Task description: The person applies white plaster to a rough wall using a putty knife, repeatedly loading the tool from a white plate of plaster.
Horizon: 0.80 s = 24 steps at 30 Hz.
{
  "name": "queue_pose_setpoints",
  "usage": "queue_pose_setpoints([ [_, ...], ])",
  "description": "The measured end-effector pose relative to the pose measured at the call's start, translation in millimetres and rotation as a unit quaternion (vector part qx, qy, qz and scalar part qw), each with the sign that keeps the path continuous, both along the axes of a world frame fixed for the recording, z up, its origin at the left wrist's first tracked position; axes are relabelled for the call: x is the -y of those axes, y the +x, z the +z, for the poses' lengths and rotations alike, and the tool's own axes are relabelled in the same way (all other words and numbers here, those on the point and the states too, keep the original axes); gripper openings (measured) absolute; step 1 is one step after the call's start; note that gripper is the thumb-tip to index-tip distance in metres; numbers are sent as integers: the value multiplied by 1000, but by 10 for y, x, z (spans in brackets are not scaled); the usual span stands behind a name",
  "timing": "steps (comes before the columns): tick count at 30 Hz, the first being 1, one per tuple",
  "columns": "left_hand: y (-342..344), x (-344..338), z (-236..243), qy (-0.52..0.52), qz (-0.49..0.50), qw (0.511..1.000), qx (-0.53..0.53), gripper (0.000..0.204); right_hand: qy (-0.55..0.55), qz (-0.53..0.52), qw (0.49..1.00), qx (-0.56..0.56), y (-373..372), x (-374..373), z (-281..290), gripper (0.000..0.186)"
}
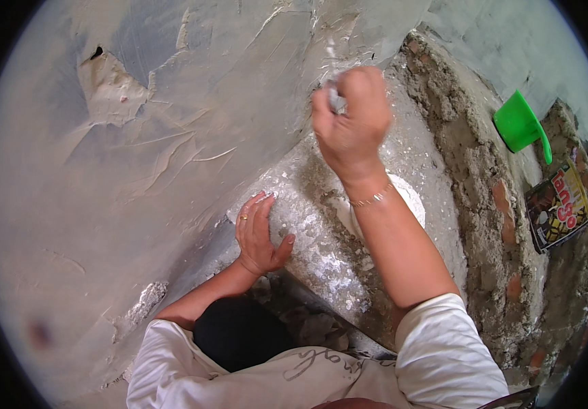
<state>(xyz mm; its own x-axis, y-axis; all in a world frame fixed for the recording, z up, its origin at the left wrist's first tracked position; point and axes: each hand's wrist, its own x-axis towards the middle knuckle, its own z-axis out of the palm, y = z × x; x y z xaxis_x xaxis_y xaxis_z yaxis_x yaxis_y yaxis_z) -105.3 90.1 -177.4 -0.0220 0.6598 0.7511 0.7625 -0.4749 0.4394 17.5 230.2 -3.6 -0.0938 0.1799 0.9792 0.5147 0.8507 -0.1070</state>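
Note:
My right hand [354,116] is raised near the grey plastered wall [192,88], its fingers closed round something small and greyish-white. Motion blur and the fist hide what that thing is. Fingers apart, my left hand [258,235] rests on the white-dusted edge where the wall meets the rough cement step [321,238]. Beneath my right forearm, a round white thing [408,198] shows in part on the step. The forearm covers the rest of it, and I cannot tell whether it is a dish or a heap of plaster.
Rough brick-and-mortar steps [478,157] run down the right side. A green plastic dipper [518,123] and a dark, yellow-patterned packet [559,208] sit on them. Broken rubble [318,327] lies below my left hand. At the wall's upper left is a chipped patch [113,88] with a hole.

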Motion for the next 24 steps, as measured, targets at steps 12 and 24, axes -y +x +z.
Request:
queue_pose_setpoints([
  [12,-22,48,-28,-4,8,1000,-3,64,-105,-7,990,91,153,232,-272,18],
  [24,-33,28,-30,-3,4,1000,6,64,-157,49,986,-7,72,233,-246,12],
])
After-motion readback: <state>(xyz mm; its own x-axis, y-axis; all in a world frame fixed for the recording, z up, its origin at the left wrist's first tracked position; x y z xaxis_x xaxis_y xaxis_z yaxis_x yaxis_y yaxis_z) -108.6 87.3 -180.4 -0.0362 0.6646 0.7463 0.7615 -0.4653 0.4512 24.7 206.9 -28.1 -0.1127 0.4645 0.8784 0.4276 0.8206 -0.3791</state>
